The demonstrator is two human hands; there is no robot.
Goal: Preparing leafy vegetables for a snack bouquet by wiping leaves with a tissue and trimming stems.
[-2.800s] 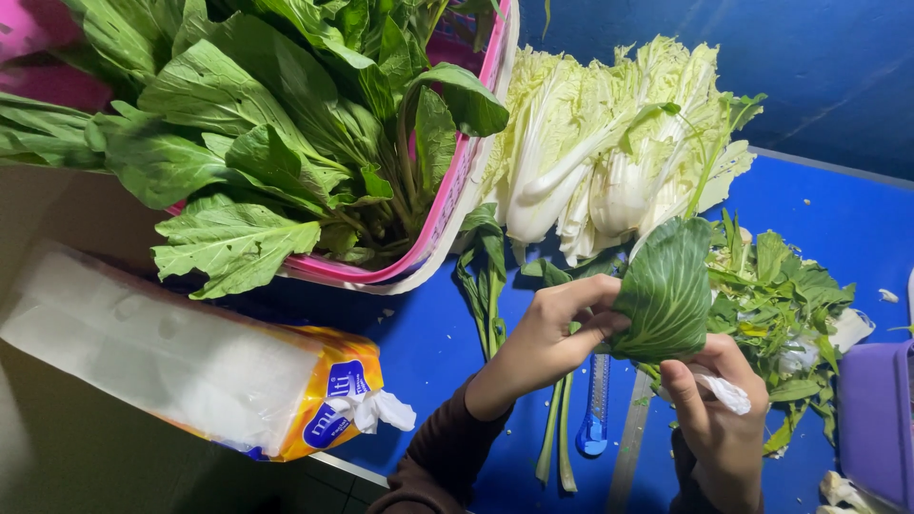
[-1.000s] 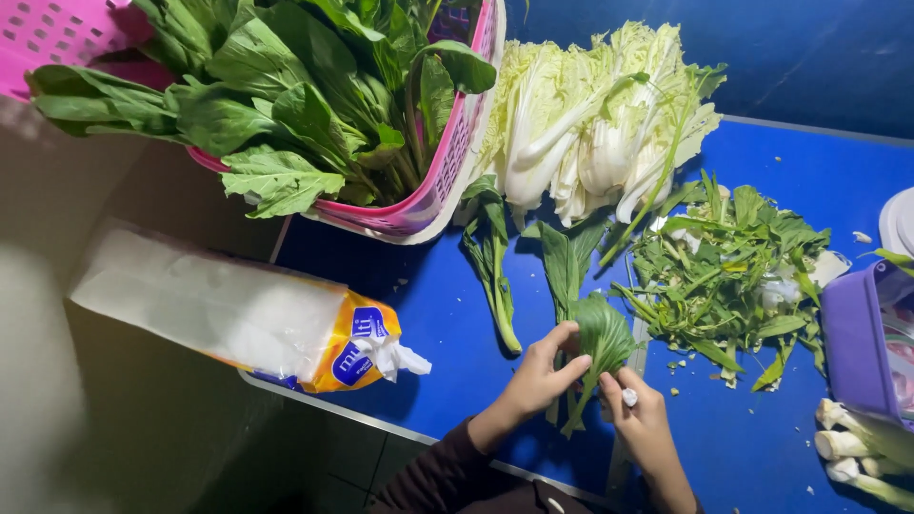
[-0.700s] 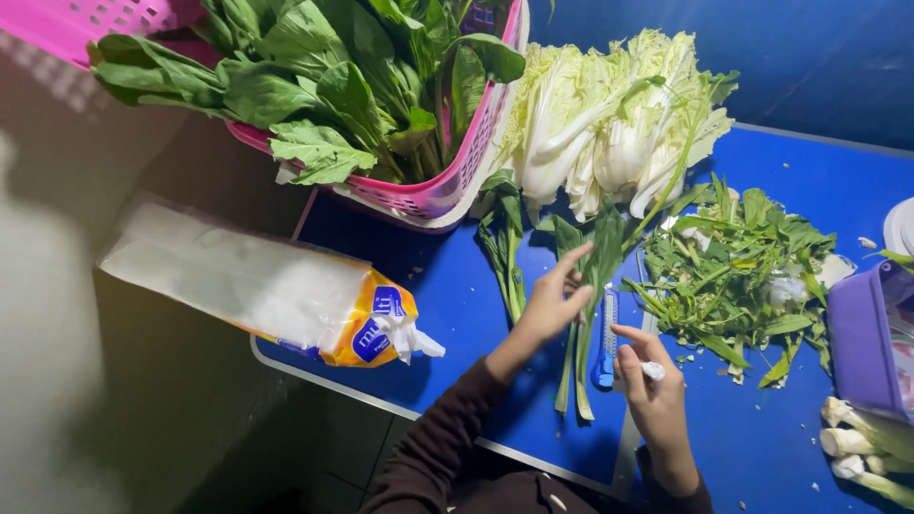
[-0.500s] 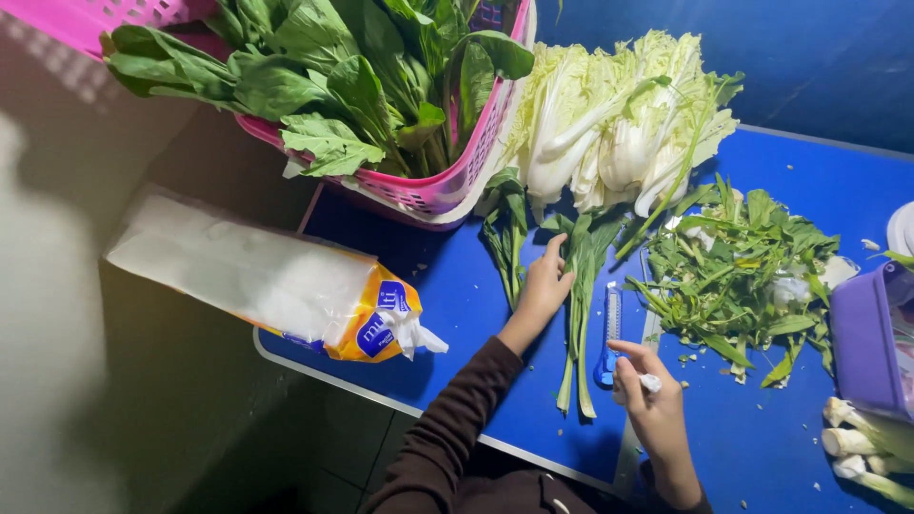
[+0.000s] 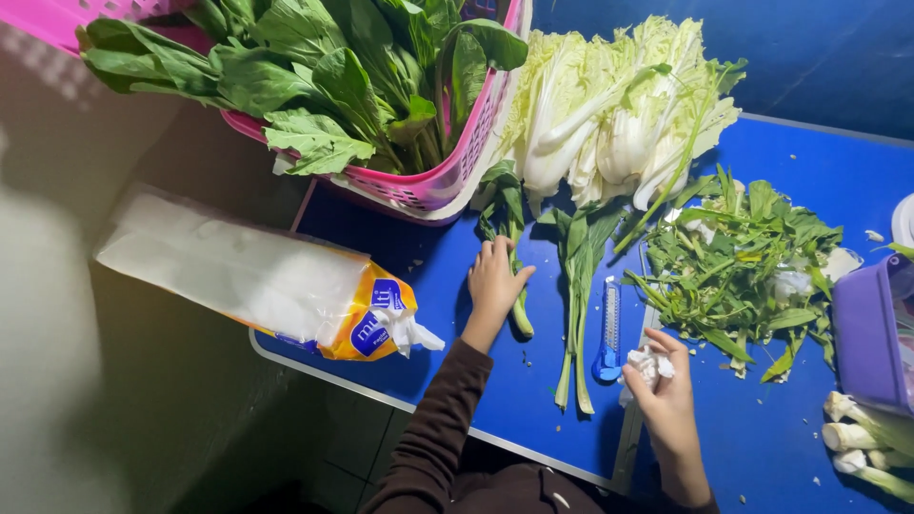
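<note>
My left hand (image 5: 494,282) lies on a leafy green stalk (image 5: 511,249) on the blue table (image 5: 476,381), fingers closed around its stem. My right hand (image 5: 666,395) holds a crumpled white piece (image 5: 645,365) near the table's front edge. Between the hands lie a second green stalk (image 5: 578,286) and a blue utility knife (image 5: 609,330). A heap of pale cabbage-like greens (image 5: 619,105) sits at the back.
A pink basket (image 5: 433,186) full of dark leafy greens stands at the back left. A plastic bag of white stuff (image 5: 257,276) lies at the left edge. Cut green trimmings (image 5: 752,266) are piled to the right, with a purple container (image 5: 871,328) and white stem ends (image 5: 862,443) beyond.
My left hand laid down the leaf it held with the right, then shifted left onto another stalk. The right hand dropped toward the table's front edge.
</note>
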